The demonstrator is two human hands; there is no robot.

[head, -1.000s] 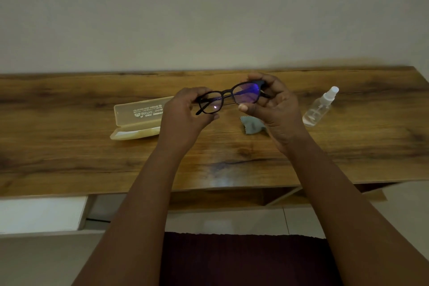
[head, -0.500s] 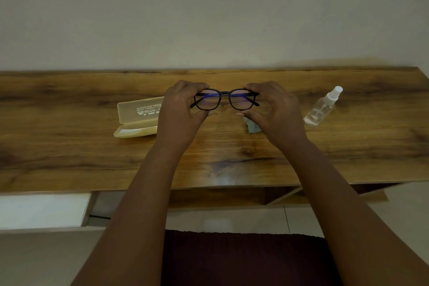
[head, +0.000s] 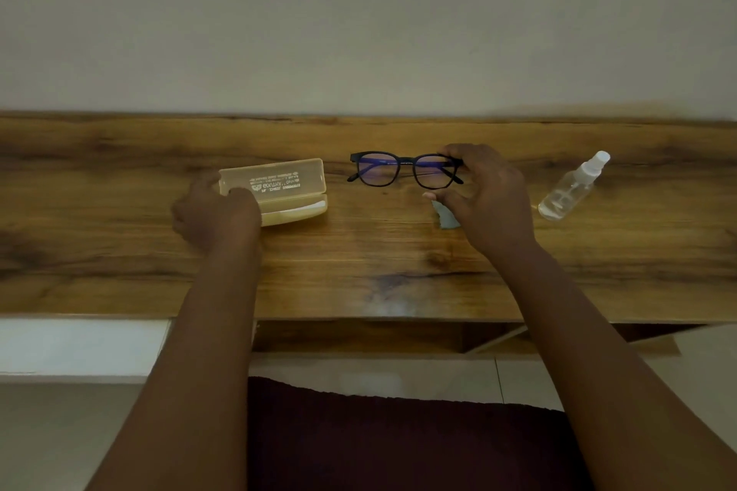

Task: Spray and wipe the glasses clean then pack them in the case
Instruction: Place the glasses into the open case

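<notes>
The glasses (head: 406, 169) are up off the wooden desk (head: 359, 263), over its far half and between the case and the spray bottle, with their temples folded behind the lenses. Half a second ago both hands held the frame, one at each end; now only the right hand (head: 484, 197) has it, fingers curled over the top of the frame's right end, while the thumb sticks out below without clearly touching the frame. The left end of the frame hangs free.

The desk runs the whole width of the view against a pale wall.

The left hand (head: 213, 217) has left the glasses and gone to the left, to the near left corner of the yellowish case (head: 279, 187). Its fingers curl around that corner; the hand is blurred, so how firmly it grips cannot be told. The case lies open in the same spot as before, lid tipped back with the printed label showing.

The clear spray bottle (head: 572, 187) lies tilted at the right, well apart from the hands, unmoved. A small grey cloth (head: 444, 217) peeks out from under the right hand, on the desk.
</notes>
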